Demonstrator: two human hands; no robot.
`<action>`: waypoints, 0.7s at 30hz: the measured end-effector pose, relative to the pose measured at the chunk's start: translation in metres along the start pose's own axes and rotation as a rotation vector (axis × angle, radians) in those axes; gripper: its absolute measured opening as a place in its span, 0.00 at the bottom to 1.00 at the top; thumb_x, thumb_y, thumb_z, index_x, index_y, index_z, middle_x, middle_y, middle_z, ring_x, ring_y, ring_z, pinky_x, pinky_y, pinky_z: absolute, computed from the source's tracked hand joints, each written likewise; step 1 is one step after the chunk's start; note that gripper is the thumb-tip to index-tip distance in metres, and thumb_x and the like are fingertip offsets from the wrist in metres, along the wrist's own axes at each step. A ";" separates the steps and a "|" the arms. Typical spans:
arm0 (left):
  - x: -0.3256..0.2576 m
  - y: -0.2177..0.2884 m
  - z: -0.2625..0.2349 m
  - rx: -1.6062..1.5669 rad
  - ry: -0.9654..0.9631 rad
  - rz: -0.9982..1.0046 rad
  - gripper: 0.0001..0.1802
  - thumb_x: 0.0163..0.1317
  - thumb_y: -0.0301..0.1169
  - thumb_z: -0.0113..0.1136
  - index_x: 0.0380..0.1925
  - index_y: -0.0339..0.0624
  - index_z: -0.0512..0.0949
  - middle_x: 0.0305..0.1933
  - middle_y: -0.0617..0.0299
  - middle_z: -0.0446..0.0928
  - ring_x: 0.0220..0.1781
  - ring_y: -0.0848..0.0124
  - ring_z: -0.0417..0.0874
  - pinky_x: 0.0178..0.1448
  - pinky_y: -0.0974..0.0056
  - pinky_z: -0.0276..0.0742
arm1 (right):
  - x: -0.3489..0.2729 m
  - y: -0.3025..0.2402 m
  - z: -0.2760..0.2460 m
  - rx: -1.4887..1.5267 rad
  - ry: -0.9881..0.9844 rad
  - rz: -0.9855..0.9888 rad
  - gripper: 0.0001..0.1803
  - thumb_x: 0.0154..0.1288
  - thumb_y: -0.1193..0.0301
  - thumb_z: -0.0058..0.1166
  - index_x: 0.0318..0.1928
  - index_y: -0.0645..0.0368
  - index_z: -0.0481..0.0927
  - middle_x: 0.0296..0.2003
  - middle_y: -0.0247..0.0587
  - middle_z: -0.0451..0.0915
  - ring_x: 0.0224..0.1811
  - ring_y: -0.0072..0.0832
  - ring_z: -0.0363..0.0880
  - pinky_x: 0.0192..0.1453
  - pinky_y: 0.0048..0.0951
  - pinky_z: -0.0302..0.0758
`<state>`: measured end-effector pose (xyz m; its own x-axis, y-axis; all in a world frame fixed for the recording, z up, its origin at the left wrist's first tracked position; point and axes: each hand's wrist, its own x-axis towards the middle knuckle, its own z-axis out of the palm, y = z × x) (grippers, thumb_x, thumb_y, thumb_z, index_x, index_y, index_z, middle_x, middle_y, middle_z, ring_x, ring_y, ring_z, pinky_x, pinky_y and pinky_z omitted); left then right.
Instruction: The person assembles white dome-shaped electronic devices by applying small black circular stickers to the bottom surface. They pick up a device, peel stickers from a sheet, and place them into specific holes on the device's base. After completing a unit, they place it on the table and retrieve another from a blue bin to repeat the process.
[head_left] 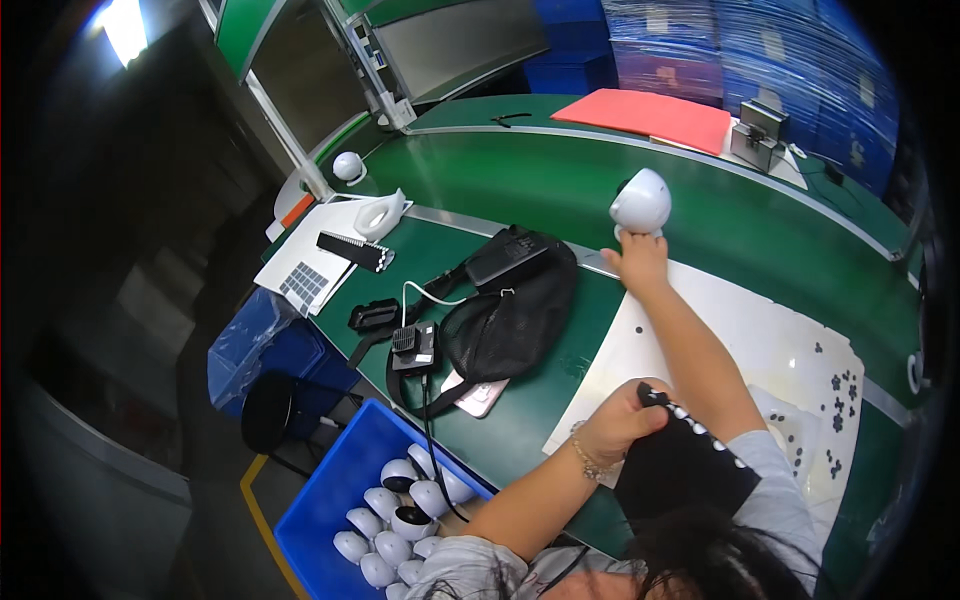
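A white round-headed camera (645, 198) stands on the green conveyor belt at the far right of centre. The fingers of my right hand (642, 258) touch its base, and the thumb sticks out to the left, apart from it. Close to my body, my left hand (628, 424) is closed on a black sheet (682, 472) with a row of white dots along its edge, thumb on top. The sheet hangs in front of my right forearm. Below both hands lies a white board (615, 385) on the green table, with dark round pads (838, 420) scattered at its right side.
A black mesh bag (520, 325) with cables and a small device lies mid-table. A blue bin (315, 505) of white cameras stands lower left. Papers (300, 270) and a tape roll (380, 215) lie left; another camera (348, 166) sits far left. A red sheet (650, 118) lies beyond the belt.
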<state>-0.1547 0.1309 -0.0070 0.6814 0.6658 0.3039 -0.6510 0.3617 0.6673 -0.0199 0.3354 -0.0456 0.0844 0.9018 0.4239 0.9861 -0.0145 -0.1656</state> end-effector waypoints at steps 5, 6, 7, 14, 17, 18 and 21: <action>0.003 -0.009 0.002 -0.043 -0.037 -0.147 0.10 0.56 0.35 0.59 0.31 0.43 0.71 0.29 0.71 0.73 0.31 0.83 0.72 0.36 0.77 0.68 | 0.012 0.066 -0.048 0.068 0.108 -0.003 0.16 0.53 0.62 0.54 0.40 0.56 0.77 0.41 0.47 0.76 0.44 0.41 0.73 0.47 0.36 0.68; 0.004 -0.010 0.011 -0.027 0.010 -0.155 0.09 0.56 0.35 0.58 0.31 0.43 0.71 0.28 0.71 0.73 0.29 0.83 0.71 0.35 0.76 0.69 | 0.006 0.080 -0.068 0.156 0.155 0.003 0.15 0.53 0.62 0.54 0.38 0.58 0.78 0.39 0.48 0.76 0.42 0.42 0.74 0.46 0.36 0.69; 0.005 -0.011 0.016 -0.010 -0.007 -0.182 0.10 0.56 0.35 0.59 0.31 0.43 0.71 0.28 0.71 0.72 0.29 0.83 0.71 0.35 0.76 0.69 | -0.006 0.095 -0.093 0.236 0.204 0.014 0.15 0.53 0.62 0.53 0.37 0.59 0.78 0.37 0.49 0.77 0.40 0.42 0.75 0.44 0.36 0.70; -0.015 -0.048 0.050 0.584 -0.092 -0.030 0.10 0.55 0.32 0.60 0.31 0.35 0.74 0.27 0.66 0.74 0.30 0.78 0.71 0.35 0.73 0.69 | -0.171 0.129 -0.258 1.229 0.058 0.418 0.14 0.58 0.65 0.51 0.38 0.63 0.72 0.21 0.35 0.75 0.21 0.18 0.72 0.24 0.16 0.67; -0.018 -0.061 0.080 0.882 -0.347 -0.076 0.08 0.53 0.28 0.59 0.30 0.33 0.75 0.26 0.56 0.74 0.29 0.71 0.75 0.35 0.69 0.69 | -0.244 0.140 -0.282 1.363 0.044 0.467 0.12 0.59 0.68 0.50 0.39 0.63 0.71 0.23 0.33 0.75 0.21 0.16 0.72 0.23 0.15 0.67; -0.019 -0.066 0.086 0.935 -0.347 -0.041 0.08 0.53 0.28 0.59 0.30 0.34 0.75 0.26 0.56 0.74 0.29 0.70 0.75 0.34 0.69 0.69 | -0.257 0.139 -0.282 1.402 0.028 0.492 0.12 0.60 0.68 0.50 0.40 0.63 0.71 0.25 0.33 0.75 0.21 0.16 0.72 0.24 0.15 0.67; -0.017 -0.077 0.098 1.076 -0.346 0.030 0.07 0.53 0.27 0.58 0.29 0.35 0.75 0.26 0.55 0.75 0.27 0.67 0.76 0.32 0.68 0.70 | -0.282 0.147 -0.270 1.353 -0.065 0.518 0.14 0.60 0.67 0.50 0.42 0.63 0.70 0.28 0.34 0.76 0.24 0.16 0.73 0.28 0.16 0.69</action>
<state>-0.0833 0.0279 0.0026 0.8351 0.3876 0.3904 -0.1569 -0.5125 0.8442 0.1403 -0.0381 0.0510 0.3398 0.9402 0.0227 -0.0434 0.0398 -0.9983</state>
